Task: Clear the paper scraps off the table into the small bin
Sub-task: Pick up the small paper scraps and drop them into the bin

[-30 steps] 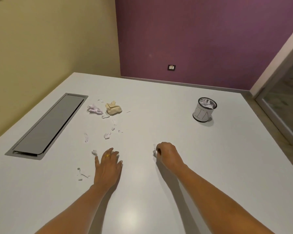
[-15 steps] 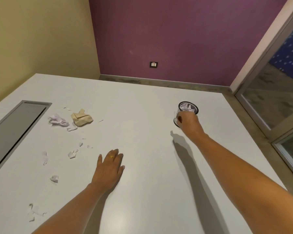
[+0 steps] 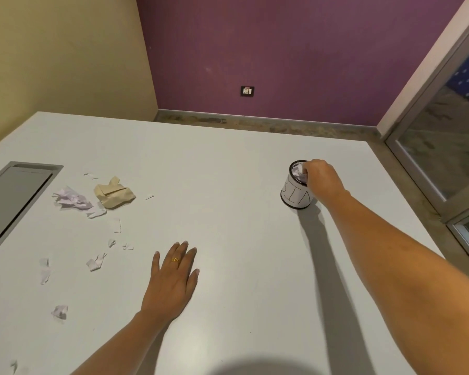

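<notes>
The small bin (image 3: 295, 194), white with black rims and handwritten letters, stands on the white table (image 3: 241, 280) at the far right. My right hand (image 3: 321, 175) is over its mouth, fingers bunched and dipping inside, pinching a white paper scrap (image 3: 298, 171) against the paper that fills the bin. My left hand (image 3: 171, 280) lies flat on the table, fingers apart and holding nothing. To its left lie a crumpled beige paper (image 3: 114, 193), a crumpled lilac paper (image 3: 71, 200) and several small white scraps (image 3: 95, 262).
A grey recessed panel (image 3: 11, 198) is set into the table at the far left. A glass door with a metal frame (image 3: 431, 169) stands just beyond the table's right edge. The purple wall with a socket (image 3: 247, 91) lies behind the far edge.
My right hand picked a scrap off the table near the middle and carried it right and away, ending over the bin's mouth. My view swung right. The left hand stayed flat.
</notes>
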